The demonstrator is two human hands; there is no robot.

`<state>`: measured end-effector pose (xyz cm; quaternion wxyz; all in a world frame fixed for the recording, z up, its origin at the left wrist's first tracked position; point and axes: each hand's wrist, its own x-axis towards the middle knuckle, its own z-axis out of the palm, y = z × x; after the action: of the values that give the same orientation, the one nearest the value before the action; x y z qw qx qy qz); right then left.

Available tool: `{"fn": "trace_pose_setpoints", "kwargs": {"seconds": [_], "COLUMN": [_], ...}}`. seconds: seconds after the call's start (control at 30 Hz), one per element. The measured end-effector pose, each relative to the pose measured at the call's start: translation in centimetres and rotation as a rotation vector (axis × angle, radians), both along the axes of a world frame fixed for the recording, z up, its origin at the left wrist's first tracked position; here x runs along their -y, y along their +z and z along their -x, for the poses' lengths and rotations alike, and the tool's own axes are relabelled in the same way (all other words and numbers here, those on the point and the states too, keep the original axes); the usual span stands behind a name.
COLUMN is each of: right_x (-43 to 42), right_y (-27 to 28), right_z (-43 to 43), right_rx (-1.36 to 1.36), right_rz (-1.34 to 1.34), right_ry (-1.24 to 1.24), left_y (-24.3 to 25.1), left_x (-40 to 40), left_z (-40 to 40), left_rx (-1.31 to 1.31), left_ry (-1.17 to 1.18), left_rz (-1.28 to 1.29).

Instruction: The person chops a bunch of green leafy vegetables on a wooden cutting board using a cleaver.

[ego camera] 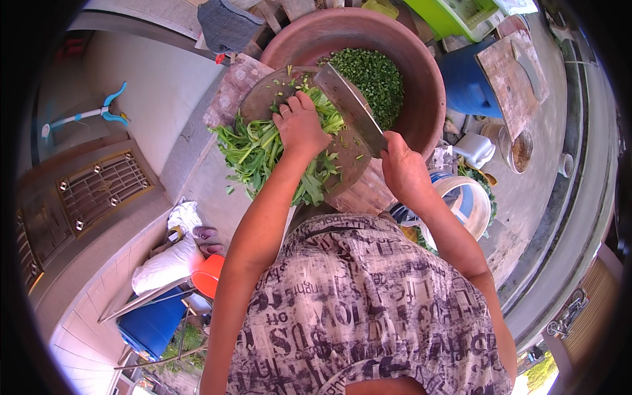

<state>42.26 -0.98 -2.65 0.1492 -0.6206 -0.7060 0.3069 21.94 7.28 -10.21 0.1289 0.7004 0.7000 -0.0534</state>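
My left hand (302, 123) presses down on a heap of long leafy greens (252, 153) lying on a round wooden chopping board (353, 170). A ring shows on one of its fingers. My right hand (406, 170) grips the handle of a broad cleaver (349, 109), whose blade slants up and left beside the greens, over the board's right part. Small cut bits are scattered on the board. Beyond it stands a large reddish-brown basin (427, 69) holding a mound of finely chopped greens (373, 81); the board overlaps the basin's near left side.
Wooden planks (368, 190) lie under the board. At the right are a white bucket (476, 202), a blue barrel (464, 79) with a wooden board (513, 79) against it, and a clear tub (521, 150). A bright green crate (459, 19) stands behind. An orange-red container (208, 275) is at lower left.
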Motion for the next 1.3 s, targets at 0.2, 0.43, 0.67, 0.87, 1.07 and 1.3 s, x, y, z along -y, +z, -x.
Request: {"fn": "trace_pose_setpoints", "kwargs": {"seconds": [0.2, 0.43, 0.67, 0.87, 1.07, 1.3], "right_x": [-1.2, -1.8, -6.7, -3.9, -6.3, -3.7], "right_y": [-0.4, 0.5, -3.8, -5.9, -5.8, 2.1], "right_z": [-0.4, 0.3, 3.0, 3.1, 3.6, 3.0], "right_rx": [0.18, 0.276, 0.252, 0.332, 0.214, 0.257], "right_rz": [0.093, 0.141, 0.029, 0.102, -0.04, -0.01], "right_ry": [0.095, 0.186, 0.153, 0.096, 0.107, 0.127], "left_y": [1.4, 1.9, 1.6, 0.9, -0.2, -0.1], "left_x": [0.4, 1.2, 1.4, 1.8, 1.7, 1.0], "left_z": [-0.8, -1.4, -1.3, -1.2, -0.2, 0.5], "left_rx": [0.075, 0.083, 0.106, 0.135, 0.147, 0.141], "left_ry": [-0.004, -0.026, -0.023, -0.012, -0.012, 0.001], "left_rz": [0.096, 0.04, 0.017, -0.121, -0.2, -0.143]}}
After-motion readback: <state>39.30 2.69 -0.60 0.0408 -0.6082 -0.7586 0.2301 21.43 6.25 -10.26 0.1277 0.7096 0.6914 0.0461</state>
